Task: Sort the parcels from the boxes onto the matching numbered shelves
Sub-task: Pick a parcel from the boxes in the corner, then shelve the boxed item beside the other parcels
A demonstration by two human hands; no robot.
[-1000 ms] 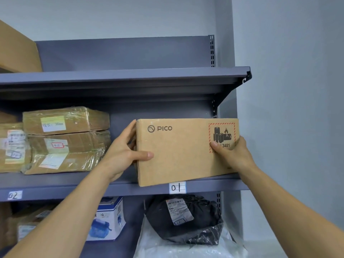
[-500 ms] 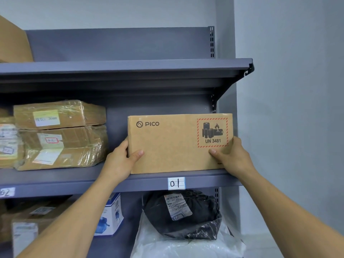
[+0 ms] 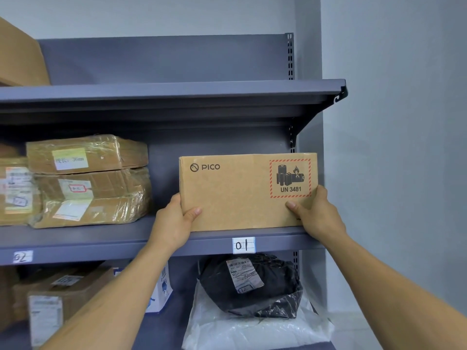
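Fingers [image 3: 322, 195] and thumbs clamp the brown cardboard PICO box [image 3: 240, 195] at its two lower corners. Your left hand [image 3: 174, 223] grips one corner and your right hand [image 3: 318, 215] the other, each thumb flat on the front face. The box stands upright on the grey metal shelf [image 3: 113, 238], directly above the white "01" label [image 3: 243, 245]. Judged step: placement, nearly complete. Next, loosen both grips together, draw your hands back below the label, and confirm the box does not tip forward.
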